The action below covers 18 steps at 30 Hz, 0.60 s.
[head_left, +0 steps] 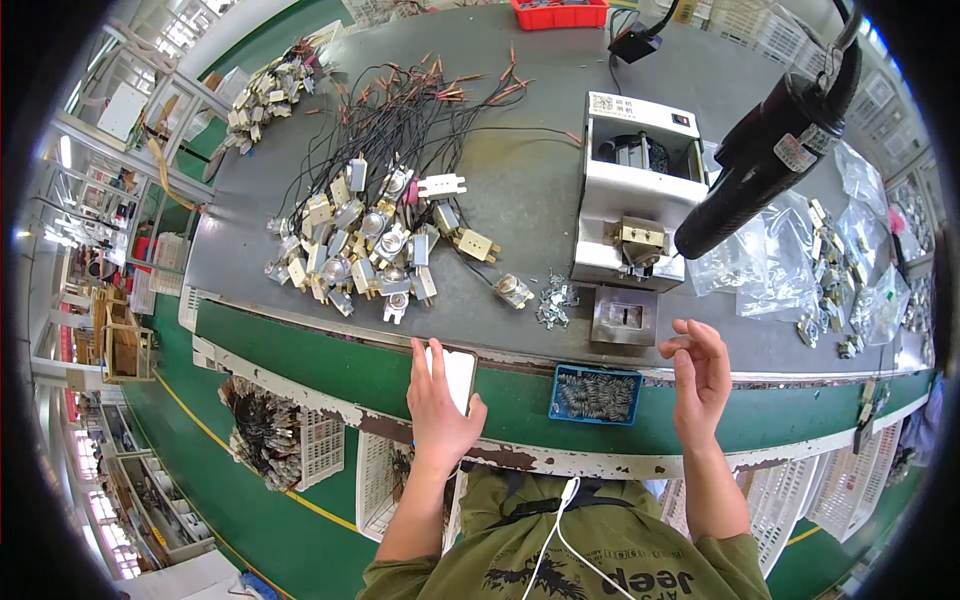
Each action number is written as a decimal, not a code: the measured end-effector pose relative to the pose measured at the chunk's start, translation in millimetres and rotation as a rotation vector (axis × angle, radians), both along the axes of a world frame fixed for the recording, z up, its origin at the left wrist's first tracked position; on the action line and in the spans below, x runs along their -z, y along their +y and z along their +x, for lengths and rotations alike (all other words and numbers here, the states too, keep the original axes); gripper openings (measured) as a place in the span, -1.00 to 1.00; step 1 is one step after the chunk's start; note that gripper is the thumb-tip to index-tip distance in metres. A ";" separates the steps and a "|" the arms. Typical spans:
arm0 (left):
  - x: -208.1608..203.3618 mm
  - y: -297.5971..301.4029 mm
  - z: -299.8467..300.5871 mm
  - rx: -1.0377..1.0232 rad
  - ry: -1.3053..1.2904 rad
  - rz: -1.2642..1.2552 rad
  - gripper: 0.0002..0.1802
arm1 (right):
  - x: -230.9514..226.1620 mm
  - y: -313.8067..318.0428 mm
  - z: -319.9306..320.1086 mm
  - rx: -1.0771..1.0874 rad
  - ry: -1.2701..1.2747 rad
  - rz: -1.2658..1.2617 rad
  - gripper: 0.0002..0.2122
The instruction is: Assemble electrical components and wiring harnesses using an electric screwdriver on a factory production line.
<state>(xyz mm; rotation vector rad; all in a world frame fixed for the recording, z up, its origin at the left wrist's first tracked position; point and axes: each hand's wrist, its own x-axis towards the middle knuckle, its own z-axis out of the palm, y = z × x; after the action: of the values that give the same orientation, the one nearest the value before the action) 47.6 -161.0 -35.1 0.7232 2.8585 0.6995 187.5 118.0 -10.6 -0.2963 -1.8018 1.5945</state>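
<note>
My left hand (440,415) is at the front edge of the bench, its fingers along the left side of a phone (460,377) with a pale screen and its thumb near the right side. My right hand (700,378) is raised over the bench edge, fingers loosely bent and apart from the thumb, with nothing visible in it. A small metal block (624,316) with a slot lies just beyond it, in front of a white bench machine (640,185). A cream ceramic part (641,240) sits in the machine's front. A blue tray (596,396) of small metal parts stands between my hands.
A black electric screwdriver (765,160) hangs at the right, its tip near the machine. Wired lamp-holder-like parts (365,245) are heaped at left. A single part (513,291) lies beside loose screws (556,300). Plastic bags (770,255) lie at right; a red tray (561,14) stands at the back.
</note>
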 end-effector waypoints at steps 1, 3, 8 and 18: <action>-0.1 0.1 0.0 -0.006 -0.003 -0.001 0.14 | -0.2 -0.3 -0.1 0.001 -0.004 0.005 -0.63; 0.2 -0.4 -0.4 -0.005 -0.002 -0.004 0.14 | -0.2 -0.5 -0.5 0.001 -0.007 0.011 -0.63; 1.8 0.7 -0.4 -0.001 -0.002 -0.004 0.14 | -0.5 -0.8 -0.7 0.001 -0.010 0.008 -0.64; 10.9 15.2 -1.4 -0.092 0.165 -0.028 0.01 | 0.1 -1.7 0.1 0.010 -0.015 0.006 -0.67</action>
<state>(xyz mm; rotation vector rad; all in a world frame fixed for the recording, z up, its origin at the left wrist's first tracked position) 46.2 -145.8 -46.1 0.6788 3.0625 0.6382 187.5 116.3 -10.7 -0.3141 -1.8139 1.5835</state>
